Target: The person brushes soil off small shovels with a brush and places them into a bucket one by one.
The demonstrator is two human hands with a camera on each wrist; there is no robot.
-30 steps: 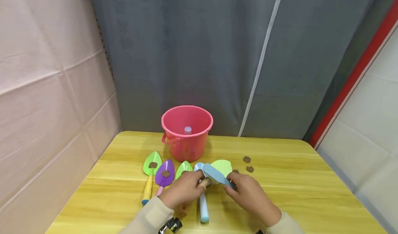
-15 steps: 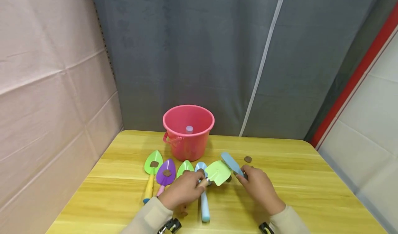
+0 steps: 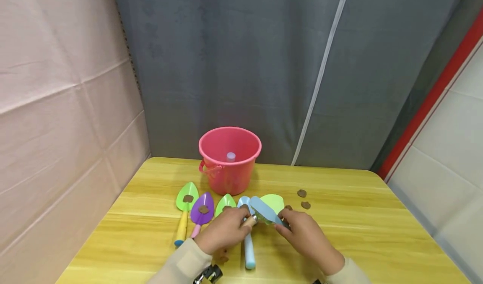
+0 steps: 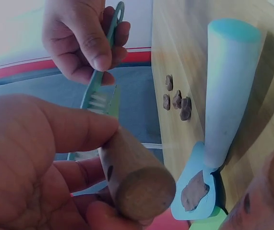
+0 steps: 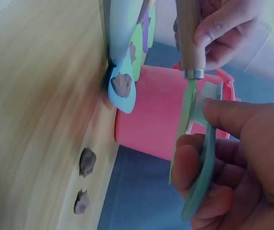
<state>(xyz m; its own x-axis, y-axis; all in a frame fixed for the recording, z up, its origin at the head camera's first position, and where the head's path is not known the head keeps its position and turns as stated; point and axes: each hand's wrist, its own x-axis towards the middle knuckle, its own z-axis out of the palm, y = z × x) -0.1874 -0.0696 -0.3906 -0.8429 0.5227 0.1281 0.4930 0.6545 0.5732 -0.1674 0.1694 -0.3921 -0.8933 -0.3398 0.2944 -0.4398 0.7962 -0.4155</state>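
Observation:
My left hand [image 3: 226,229] grips the wooden handle [image 4: 132,167] of a small trowel with a light green blade [image 3: 274,201]. The trowel is held above the table. My right hand [image 3: 305,235] holds a light blue brush [image 3: 263,208] by its handle, thumb and fingers around it. In the head view the brush lies across the blade and hides part of it. Pale bristles [image 5: 205,98] face the blade in the right wrist view and seem to touch it. Below my left hand rests a blue trowel [image 3: 249,250] with a brown lump on its scoop.
A pink bucket [image 3: 230,181] with a pale object inside stands behind. Left of my hands lie a green trowel [image 3: 187,191], a purple trowel [image 3: 200,214] and another green trowel [image 3: 225,201], each bearing a brown lump. Loose brown lumps [image 3: 305,205] lie right on the table [image 3: 362,217].
The brush has swept from the blade to its right side and back left over it. The trowel's blade tilted towards the camera midway, then turned back. Left hand stays nearly in place.

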